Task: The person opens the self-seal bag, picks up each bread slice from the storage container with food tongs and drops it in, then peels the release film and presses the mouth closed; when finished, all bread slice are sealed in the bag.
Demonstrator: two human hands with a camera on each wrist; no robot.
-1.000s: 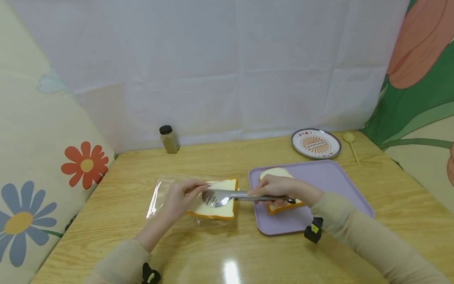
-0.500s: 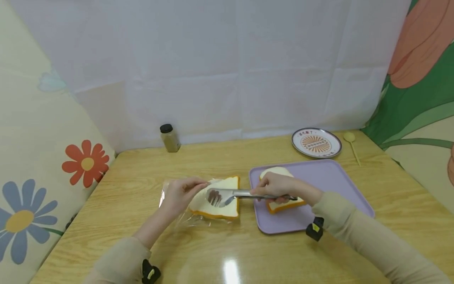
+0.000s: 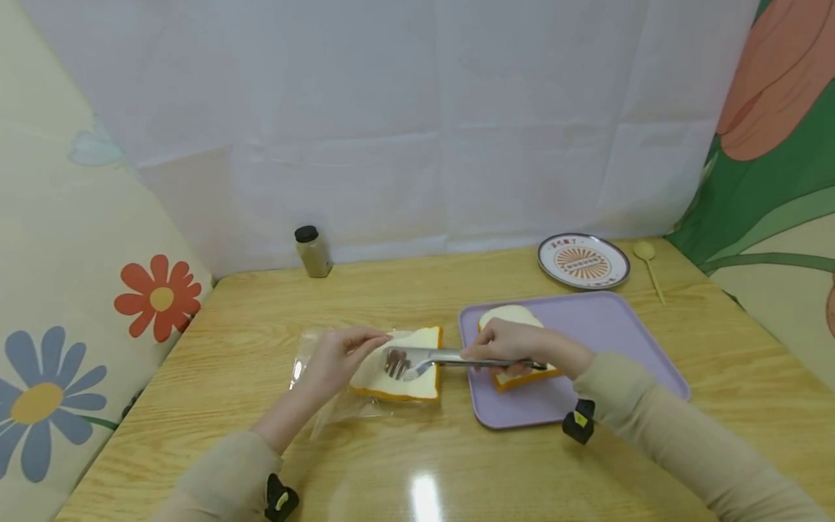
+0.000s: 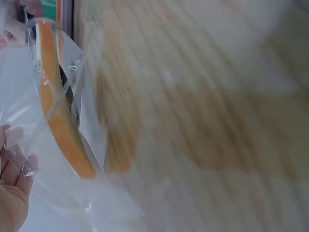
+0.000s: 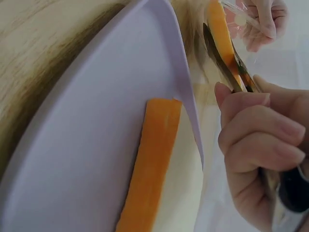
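My right hand (image 3: 505, 344) grips metal tongs (image 3: 450, 356), whose slotted head lies over a bread slice (image 3: 420, 380) with an orange crust. In the right wrist view the tong arms (image 5: 219, 58) sit on both sides of that slice. A clear plastic bag (image 4: 29, 116) surrounds at least part of the slice, which tilts in the left wrist view. With thumb and fingertips my left hand (image 3: 335, 362) pinches the bag's upper film beside the tong head. Under my right hand, another bread slice (image 3: 512, 314) lies on a purple tray (image 3: 593, 326).
At the back left stands a small bottle with a black cap (image 3: 313, 254). Behind the tray are a round patterned plate (image 3: 583, 261) and a yellow spoon (image 3: 649, 268). A white cloth (image 3: 404, 145) hangs behind the wooden table (image 3: 365, 464).
The bread slice, tong head and bag have shifted slightly to the right. The bag's left edge has drawn in towards my left hand. My right hand keeps its grip, nearly still.
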